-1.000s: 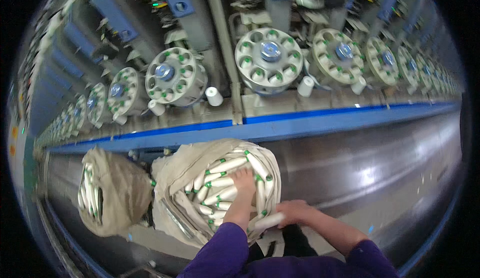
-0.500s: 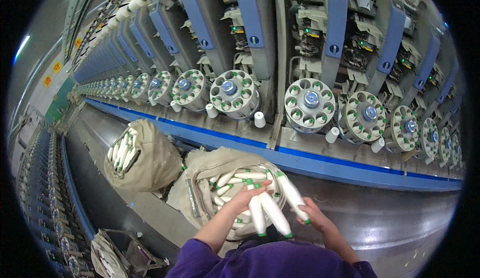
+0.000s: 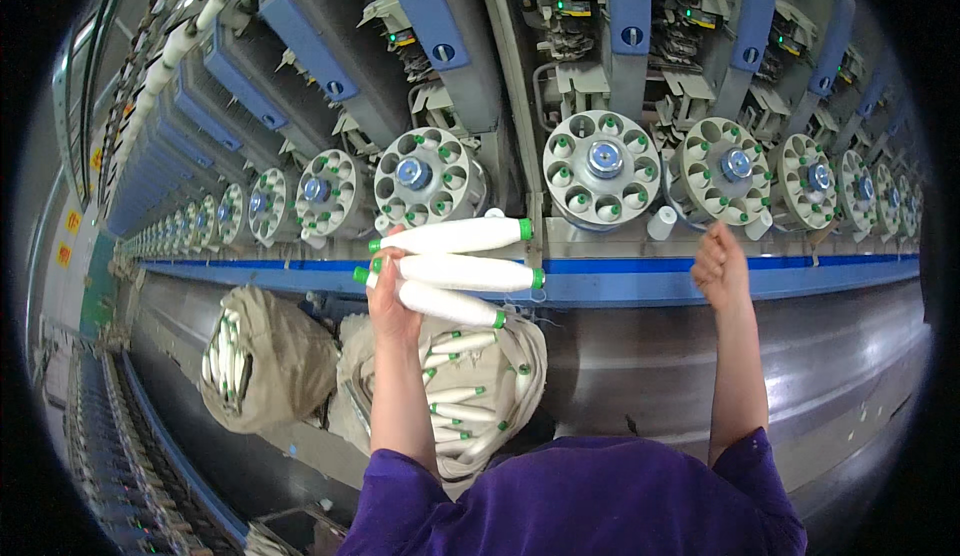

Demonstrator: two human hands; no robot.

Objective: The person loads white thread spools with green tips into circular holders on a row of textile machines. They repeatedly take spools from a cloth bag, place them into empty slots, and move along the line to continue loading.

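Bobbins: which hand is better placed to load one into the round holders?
Probably the right hand: it looks empty and is raised just below a round holder. The left hand is full, gripping three white bobbins.

Textile mill floor, winding section. A long machine line point(image 3: 560, 86) ran off to both sides, blue-grey housings repeating above a row of round bobbin magazines point(image 3: 604, 164) with green-tipped pockets. Cloth sacks point(image 3: 270, 361) stuffed with white yarn bobbins point(image 3: 455, 394) hung along a blue rail point(image 3: 640, 281).
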